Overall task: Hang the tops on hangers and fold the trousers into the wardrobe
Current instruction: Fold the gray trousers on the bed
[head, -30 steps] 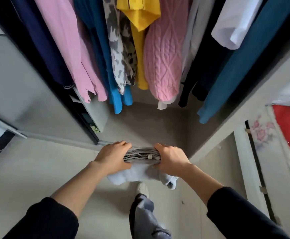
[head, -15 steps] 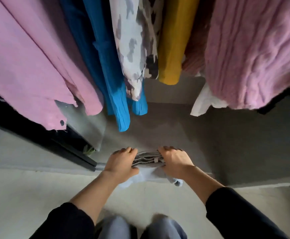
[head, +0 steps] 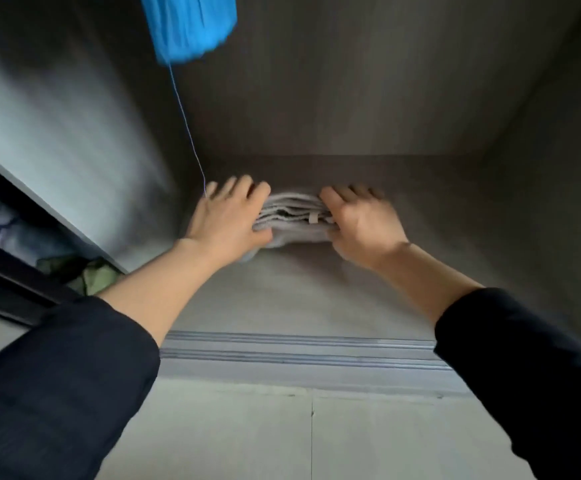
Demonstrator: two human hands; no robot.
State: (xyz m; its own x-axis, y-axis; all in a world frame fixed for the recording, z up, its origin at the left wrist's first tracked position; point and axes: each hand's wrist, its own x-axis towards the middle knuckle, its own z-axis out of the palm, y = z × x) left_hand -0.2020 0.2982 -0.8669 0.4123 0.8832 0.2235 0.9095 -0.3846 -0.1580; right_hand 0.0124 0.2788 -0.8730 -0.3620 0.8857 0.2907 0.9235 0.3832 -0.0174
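head view, near to far. dark sleeves (head: 57, 375) frame the foreground above a pale room floor (head: 247, 427). next comes the ribbed metal sliding track (head: 299, 348) at the wardrobe's threshold. beyond it, the matte, wood-grained wardrobe floor (head: 282, 292) carries the folded trousers (head: 292, 216), a soft grey stack of several knit layers with a small pale tab on its near edge. the stack now sits deep inside, close to the back wall (head: 351, 98).

half a second earlier the stack was held just over the track; a second earlier it was outside the wardrobe altogether (the hanging tops filled the view then, and only the hem of a blue garment (head: 188, 26) with a loose thread (head: 185, 123) remains in sight).

the left hand (head: 228, 216) lies on the stack's left end with fingers straight and splayed, pressing rather than clasping. the right hand (head: 361, 225) appears to hold the right end, thumb on the near edge and fingers curved over the top, though motion blur makes this uncertain.

judgement: the carry has given way to placement. the stack looks set down or nearly so, and this pair of trousers is all but stowed; release and withdrawal remain. the limp layers may slump if let go unevenly.
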